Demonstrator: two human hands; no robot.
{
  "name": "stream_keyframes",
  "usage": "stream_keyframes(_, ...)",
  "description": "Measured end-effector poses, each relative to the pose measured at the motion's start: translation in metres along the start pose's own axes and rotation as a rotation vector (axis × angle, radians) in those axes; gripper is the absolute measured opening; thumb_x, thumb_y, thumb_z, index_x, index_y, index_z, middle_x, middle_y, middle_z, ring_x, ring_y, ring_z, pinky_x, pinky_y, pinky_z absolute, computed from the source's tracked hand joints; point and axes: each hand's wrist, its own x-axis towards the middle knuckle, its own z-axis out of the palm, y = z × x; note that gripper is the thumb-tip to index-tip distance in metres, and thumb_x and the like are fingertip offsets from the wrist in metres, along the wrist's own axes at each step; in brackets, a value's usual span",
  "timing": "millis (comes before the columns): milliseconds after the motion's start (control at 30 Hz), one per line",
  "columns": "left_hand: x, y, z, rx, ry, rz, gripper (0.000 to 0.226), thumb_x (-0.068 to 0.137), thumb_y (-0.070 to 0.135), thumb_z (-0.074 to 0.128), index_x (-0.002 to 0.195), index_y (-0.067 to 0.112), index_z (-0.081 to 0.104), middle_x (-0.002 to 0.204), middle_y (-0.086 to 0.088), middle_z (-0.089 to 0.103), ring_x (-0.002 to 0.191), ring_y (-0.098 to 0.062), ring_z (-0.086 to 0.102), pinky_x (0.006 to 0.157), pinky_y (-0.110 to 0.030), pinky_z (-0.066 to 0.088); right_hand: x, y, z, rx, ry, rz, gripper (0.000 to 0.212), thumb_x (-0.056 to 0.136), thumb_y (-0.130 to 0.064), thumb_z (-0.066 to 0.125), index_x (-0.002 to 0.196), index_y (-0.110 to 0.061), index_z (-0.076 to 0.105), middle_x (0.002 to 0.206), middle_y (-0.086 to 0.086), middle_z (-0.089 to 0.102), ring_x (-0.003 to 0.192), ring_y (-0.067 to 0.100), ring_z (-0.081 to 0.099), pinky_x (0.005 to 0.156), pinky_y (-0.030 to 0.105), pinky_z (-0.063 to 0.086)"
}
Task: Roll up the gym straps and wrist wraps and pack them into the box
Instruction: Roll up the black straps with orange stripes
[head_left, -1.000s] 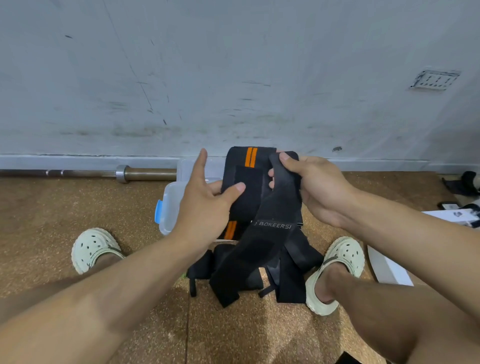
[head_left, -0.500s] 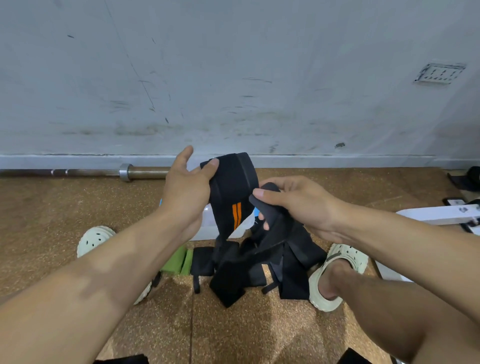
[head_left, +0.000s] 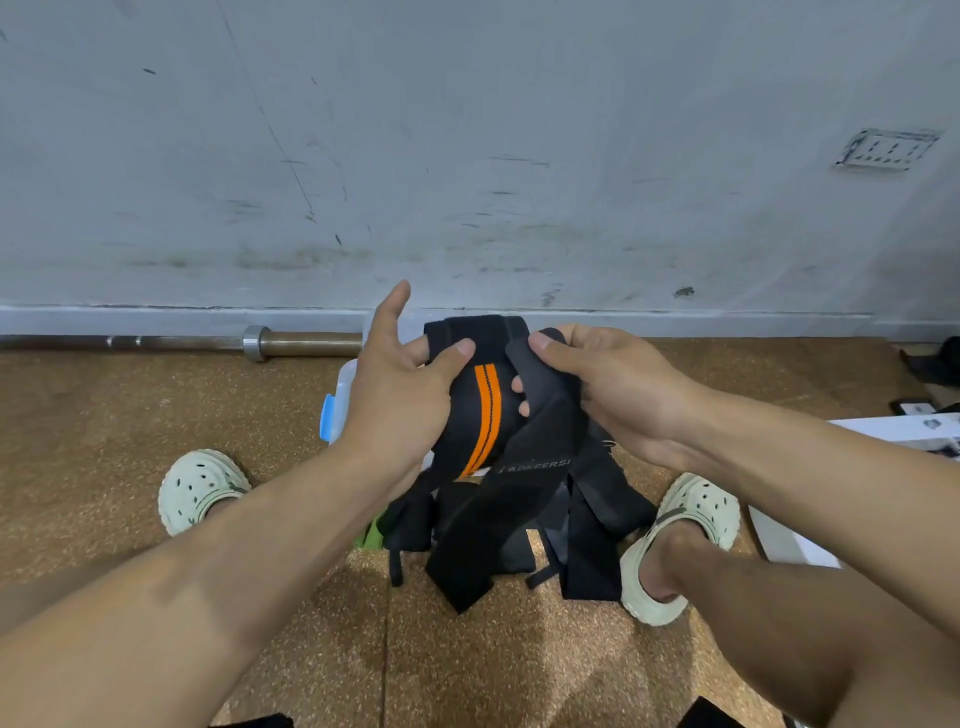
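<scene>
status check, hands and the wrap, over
Left hand and right hand both grip the orange-striped wrap. Not rolled. Box behind, mostly hidden.

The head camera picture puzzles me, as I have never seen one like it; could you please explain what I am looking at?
There is no machine: a camera worn on a person's head looks down at their own two hands. The left hand and right hand together hold a black wrist wrap with orange stripes, with its loose end hanging down. Below, more black straps lie in a pile on the cork-coloured floor, between two pale clogs. A clear plastic box with a blue latch sits behind the left hand, and a barbell lies along the wall.
</scene>
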Motion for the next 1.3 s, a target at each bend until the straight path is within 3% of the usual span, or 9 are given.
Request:
stream_keyframes(233,0.014,0.017,-0.015,-0.161,0.17,-0.071,0.069,0.102,0.007,0.06,0.157,0.03,0.027,0.104,0.006,0.068,0.087,-0.009,0.072,0.053,-0.019,0.056,-0.009,0.002,-0.005,-0.209,-0.071,0.032,0.027,0.098,-0.029,0.067,0.122,-0.016,0.07,0.082,0.015,0.074,0.068,0.03,0.071,0.069,0.035,0.059)
stream_keyframes(433,0.0,0.018,-0.005,-0.147,-0.021,-0.217,0.083,0.096,0.024,0.07,0.16,0.033,0.02,0.136,-0.001,0.058,0.114,-0.024,0.066,0.098,-0.048,0.055,-0.01,0.008,0.011,-0.065,0.017,-0.05,0.021,0.097,-0.028,0.069,0.097,-0.007,0.073,0.064,0.011,0.064,0.052,0.021,0.06,0.062,0.032,0.055)
stream_keyframes(567,-0.006,0.011,-0.002,0.056,-0.165,-0.158,0.086,0.097,0.008,0.067,0.159,0.04,0.018,0.121,-0.003,0.07,0.1,-0.021,0.075,0.09,-0.044,0.06,-0.006,-0.001,0.007,-0.002,0.022,-0.006,0.023,0.102,-0.028,0.061,0.108,-0.008,0.072,0.07,0.008,0.067,0.056,0.019,0.062,0.061,0.031,0.057)
stream_keyframes(667,0.0,0.009,-0.007,0.03,-0.057,-0.13,0.087,0.098,0.002,0.062,0.161,0.039,0.014,0.135,-0.005,0.061,0.106,-0.021,0.071,0.088,-0.042,0.06,-0.005,-0.004,0.003,-0.024,-0.009,0.003,0.026,0.106,-0.025,0.054,0.121,-0.01,0.067,0.08,0.008,0.072,0.065,0.019,0.067,0.064,0.029,0.058)
stream_keyframes(767,0.008,0.011,-0.012,0.011,0.04,-0.092,0.087,0.099,0.003,0.062,0.161,0.04,0.012,0.15,-0.012,0.049,0.111,-0.026,0.068,0.092,-0.048,0.059,-0.008,-0.005,0.004,-0.054,-0.036,-0.023,0.024,0.106,-0.023,0.053,0.112,-0.002,0.065,0.086,0.012,0.073,0.069,0.021,0.068,0.067,0.03,0.06)
stream_keyframes(867,0.01,0.013,-0.012,-0.056,0.098,-0.07,0.083,0.101,0.002,0.058,0.16,0.041,0.014,0.134,-0.01,0.06,0.099,-0.021,0.072,0.081,-0.041,0.063,-0.015,-0.002,0.005,-0.102,-0.093,0.005,0.022,0.092,-0.027,0.069,0.104,-0.009,0.067,0.096,0.01,0.075,0.083,0.022,0.069,0.083,0.037,0.058)
stream_keyframes(1000,0.012,0.016,-0.013,-0.079,0.126,-0.073,0.08,0.103,0.003,0.055,0.159,0.044,0.015,0.116,-0.01,0.067,0.093,-0.022,0.073,0.07,-0.036,0.062,-0.024,0.004,0.013,-0.147,-0.055,-0.029,0.01,0.084,-0.024,0.079,0.088,-0.015,0.075,0.094,0.003,0.076,0.081,0.013,0.072,0.081,0.037,0.06)
stream_keyframes(1200,0.009,0.015,-0.01,-0.064,0.089,-0.062,0.079,0.103,0.004,0.055,0.158,0.046,0.017,0.115,-0.007,0.069,0.1,-0.03,0.074,0.086,-0.052,0.061,-0.026,0.008,0.02,-0.122,0.028,-0.064,0.011,0.086,-0.02,0.08,0.092,-0.011,0.078,0.099,0.005,0.079,0.088,0.02,0.076,0.087,0.043,0.062)
stream_keyframes(1300,0.008,0.012,-0.008,-0.074,0.081,-0.03,0.078,0.103,0.006,0.056,0.158,0.046,0.018,0.112,0.001,0.067,0.099,-0.027,0.074,0.087,-0.051,0.061,-0.026,0.01,0.023,-0.092,0.039,-0.04,0.01,0.085,-0.018,0.08,0.092,-0.011,0.08,0.102,0.009,0.079,0.088,0.018,0.077,0.074,0.032,0.064)
